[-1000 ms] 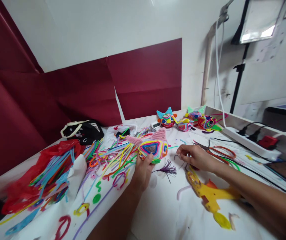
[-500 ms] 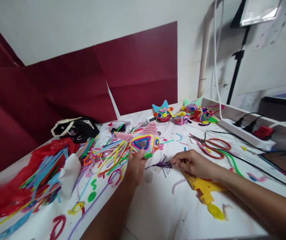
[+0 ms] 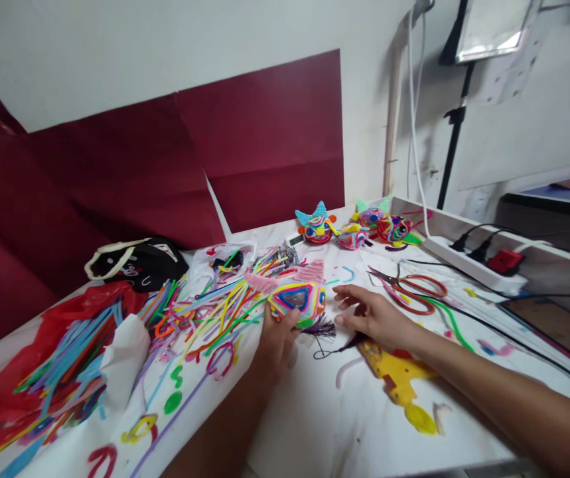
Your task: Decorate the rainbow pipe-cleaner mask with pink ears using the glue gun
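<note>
My left hand (image 3: 277,338) grips a colourful pipe-cleaner animal head (image 3: 297,300) with pink pointed ears, its thumb pressed on the front. Beneath the head hangs a dark purple tassel (image 3: 323,326). A thin dark cord loop (image 3: 325,354) shows just below it. To the right, my right hand (image 3: 364,315) is apart from the head, fingers spread and curved, with nothing seen between them. Under the right wrist lies a yellow glue gun (image 3: 397,372). Orange-handled scissors (image 3: 417,292) rest behind that hand.
Loose pipe cleaners (image 3: 219,305) cover the table's left, with a red plastic bag (image 3: 10,372) beside them. A black pouch (image 3: 138,265) sits at the back left. Finished pipe-cleaner heads (image 3: 317,224) stand at the back. A white power strip (image 3: 474,264) with cables lies right.
My right hand has let go of the dark tassel and its fingers have spread. The tassel now hangs close under the head. The whole view has shifted slightly.
</note>
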A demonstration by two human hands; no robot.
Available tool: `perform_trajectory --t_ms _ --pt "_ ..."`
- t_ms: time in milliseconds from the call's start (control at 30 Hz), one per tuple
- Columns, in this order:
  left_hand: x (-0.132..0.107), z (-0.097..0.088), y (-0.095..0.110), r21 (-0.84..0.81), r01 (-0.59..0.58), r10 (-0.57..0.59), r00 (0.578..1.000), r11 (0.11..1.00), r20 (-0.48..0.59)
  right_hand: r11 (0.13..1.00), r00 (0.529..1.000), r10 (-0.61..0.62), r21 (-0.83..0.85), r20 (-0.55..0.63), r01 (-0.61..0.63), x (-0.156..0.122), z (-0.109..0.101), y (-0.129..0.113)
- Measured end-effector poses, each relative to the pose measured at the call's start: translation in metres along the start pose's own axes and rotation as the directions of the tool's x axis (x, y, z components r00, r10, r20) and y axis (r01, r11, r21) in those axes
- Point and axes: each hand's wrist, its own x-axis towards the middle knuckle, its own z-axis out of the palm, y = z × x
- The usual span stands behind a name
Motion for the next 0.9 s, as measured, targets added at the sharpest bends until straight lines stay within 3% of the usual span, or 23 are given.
perform_trajectory --t_ms 200,500,633,900 --pt "0.0 0.004 -0.01 -0.025 0.029 -0.029 1.0 0.999 -0.011 0.989 0.999 0.034 0.14 0.022 -0.037 0.007 0.015 -0.005" --pt "0.006 -0.002 -0.013 -0.029 0.004 -0.004 1.0 1.0 0.019 0.985 0.997 0.062 0.158 0.037 -0.067 0.022 0.022 -0.004" --pt "0.01 -0.005 -0.011 -0.035 -0.032 0.033 0.999 0.999 0.035 0.993 0.998 0.062 0.098 0.011 -0.062 0.029 -0.001 -0.009" --pt "0.016 -0.009 -0.009 -0.066 -0.096 0.099 0.994 0.993 0.042 0.991 0.993 0.041 -0.121 -0.114 -0.055 0.02 -0.081 -0.009"
